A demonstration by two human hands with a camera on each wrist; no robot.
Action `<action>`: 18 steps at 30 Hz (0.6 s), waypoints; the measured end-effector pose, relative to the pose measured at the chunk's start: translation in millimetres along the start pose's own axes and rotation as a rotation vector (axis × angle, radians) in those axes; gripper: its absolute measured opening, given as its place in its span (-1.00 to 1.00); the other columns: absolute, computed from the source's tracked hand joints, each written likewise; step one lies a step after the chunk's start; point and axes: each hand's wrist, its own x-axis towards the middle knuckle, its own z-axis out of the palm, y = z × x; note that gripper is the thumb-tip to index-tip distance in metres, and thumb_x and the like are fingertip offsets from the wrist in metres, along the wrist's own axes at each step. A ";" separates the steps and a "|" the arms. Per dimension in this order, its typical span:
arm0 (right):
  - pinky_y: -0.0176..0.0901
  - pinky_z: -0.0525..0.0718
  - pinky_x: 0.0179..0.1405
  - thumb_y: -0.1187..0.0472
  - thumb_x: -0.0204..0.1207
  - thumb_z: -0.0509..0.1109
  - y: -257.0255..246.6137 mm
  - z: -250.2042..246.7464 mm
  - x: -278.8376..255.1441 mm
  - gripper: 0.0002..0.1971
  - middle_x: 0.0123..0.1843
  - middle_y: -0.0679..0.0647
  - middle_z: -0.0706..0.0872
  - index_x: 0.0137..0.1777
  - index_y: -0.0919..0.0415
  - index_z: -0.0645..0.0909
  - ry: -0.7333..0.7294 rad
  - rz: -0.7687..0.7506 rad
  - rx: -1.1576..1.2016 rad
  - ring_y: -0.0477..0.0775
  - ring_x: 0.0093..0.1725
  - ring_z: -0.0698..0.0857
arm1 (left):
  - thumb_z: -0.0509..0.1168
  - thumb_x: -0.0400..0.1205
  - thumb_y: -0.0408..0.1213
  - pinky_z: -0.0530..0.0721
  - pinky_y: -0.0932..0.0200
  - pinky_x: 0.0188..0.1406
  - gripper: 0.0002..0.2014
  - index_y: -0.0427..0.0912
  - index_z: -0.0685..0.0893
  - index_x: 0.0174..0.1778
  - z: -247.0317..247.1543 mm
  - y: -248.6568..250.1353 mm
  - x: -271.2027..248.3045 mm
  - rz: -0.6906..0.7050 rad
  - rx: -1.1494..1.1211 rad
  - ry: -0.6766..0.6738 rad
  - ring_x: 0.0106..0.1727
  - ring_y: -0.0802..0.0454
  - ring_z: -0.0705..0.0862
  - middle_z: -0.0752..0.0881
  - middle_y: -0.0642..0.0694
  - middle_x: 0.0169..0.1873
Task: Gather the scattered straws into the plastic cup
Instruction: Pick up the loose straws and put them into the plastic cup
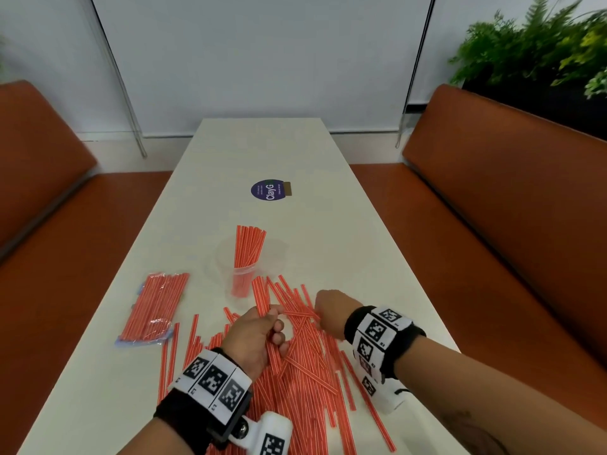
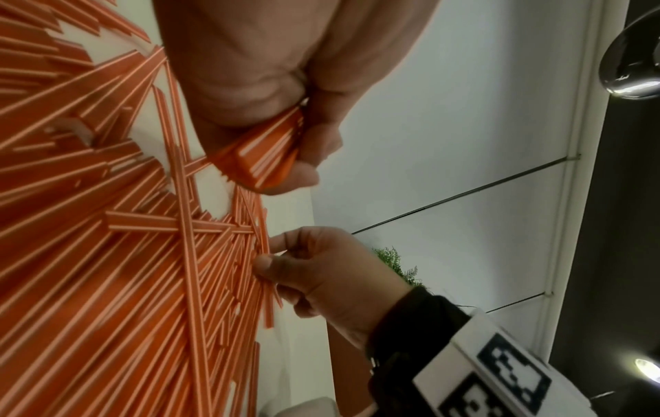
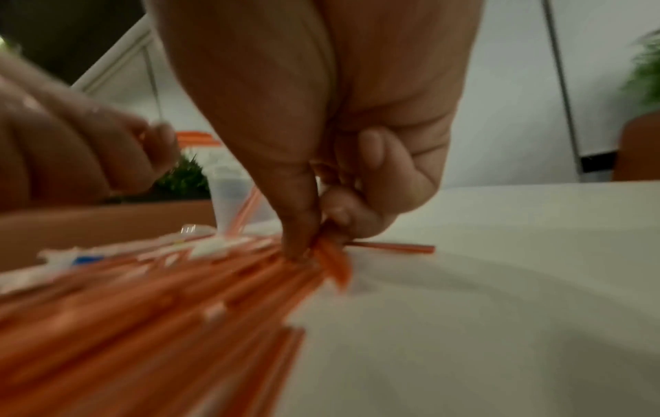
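Several red-and-white striped straws (image 1: 305, 366) lie scattered across the white table (image 1: 377, 257) near its front edge. A clear plastic cup (image 1: 226, 257) stands behind the pile with a bunch of straws upright in it. My left hand (image 1: 254, 336) grips a small bundle of straws (image 2: 264, 158), their ends sticking out past the thumb. My right hand (image 1: 330, 311) reaches into the pile and pinches straws (image 3: 330, 254) between thumb and fingers at the table surface.
A sealed plastic packet of straws (image 1: 154, 307) lies at the left of the table. A round purple sticker (image 1: 269, 190) sits farther back. Orange bench seats (image 1: 492, 208) flank both sides, and a green plant (image 1: 538, 44) stands at the back right.
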 end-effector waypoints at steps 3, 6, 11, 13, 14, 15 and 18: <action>-0.23 0.50 -0.32 0.34 0.63 0.19 -3.2 0.6 -1.5 -0.77 -0.37 0.04 0.45 -0.29 0.25 0.41 -0.052 0.032 -0.107 0.04 -0.29 0.55 | 0.07 0.71 -0.42 0.50 0.29 -0.71 -0.89 -0.29 0.50 -0.01 -4.6 -1.6 1.4 0.007 -0.011 0.009 -0.70 0.15 0.40 0.42 -0.10 -0.51; -0.17 0.54 -0.22 0.37 0.61 0.18 -3.9 -7.7 -6.5 -0.79 -0.32 0.07 0.53 -0.27 0.28 0.50 -0.022 0.070 -0.072 0.10 -0.21 0.58 | 0.05 0.71 -0.43 0.52 0.27 -0.70 -0.87 -0.28 0.51 -0.01 -6.6 -2.5 1.6 0.021 -0.020 0.025 -0.61 0.09 0.40 0.44 -0.11 -0.47; -0.34 0.43 -0.53 0.18 0.65 0.19 -22.3 -42.5 -28.1 -0.59 -0.54 0.04 0.42 -0.47 0.26 0.38 0.142 -0.066 0.332 -0.06 -0.59 0.38 | 0.07 0.72 -0.25 0.48 0.24 -0.64 -0.80 -0.25 0.57 0.02 0.0 5.9 -1.0 0.133 0.074 0.023 -0.57 0.13 0.36 0.39 -0.04 -0.49; -0.45 0.38 -0.66 0.19 0.62 0.22 -40.2 -51.4 -42.2 -0.64 -0.58 0.04 0.44 -0.42 0.29 0.49 0.113 -0.161 0.411 -0.15 -0.68 0.38 | 0.10 0.68 -0.06 0.47 0.20 -0.52 -0.72 -0.19 0.59 -0.07 4.8 11.0 -0.5 0.215 0.143 -0.006 -0.52 0.11 0.37 0.42 -0.03 -0.50; -0.47 0.38 -0.69 0.21 0.59 0.24 -49.1 -52.2 -47.4 -0.66 -0.60 0.03 0.47 -0.42 0.30 0.55 0.096 -0.203 0.423 -0.18 -0.74 0.39 | 0.12 0.65 0.02 0.48 0.15 -0.43 -0.66 -0.19 0.60 -0.13 6.2 13.7 -0.5 0.251 0.175 -0.032 -0.49 0.06 0.43 0.49 -0.08 -0.49; -0.44 0.40 -0.66 0.25 0.54 0.26 -56.1 -51.4 -51.0 -0.70 -0.61 0.02 0.49 -0.41 0.32 0.59 0.092 -0.235 0.426 -0.19 -0.76 0.41 | 0.13 0.63 0.06 0.52 0.05 -0.31 -0.62 -0.21 0.63 -0.15 6.6 16.0 0.0 0.281 0.206 -0.063 -0.41 -0.04 0.51 0.58 -0.19 -0.43; -0.31 0.51 -0.46 0.33 0.46 0.39 -68.2 -44.3 -56.8 -0.80 -0.51 0.00 0.58 -0.39 0.19 0.58 0.126 -0.271 0.509 -0.21 -0.61 0.51 | 0.05 0.71 -0.09 0.58 -0.07 -0.14 -0.65 -0.20 0.62 -0.20 2.8 23.7 1.5 0.329 0.232 -0.026 -0.20 -0.15 0.62 0.64 -0.34 -0.26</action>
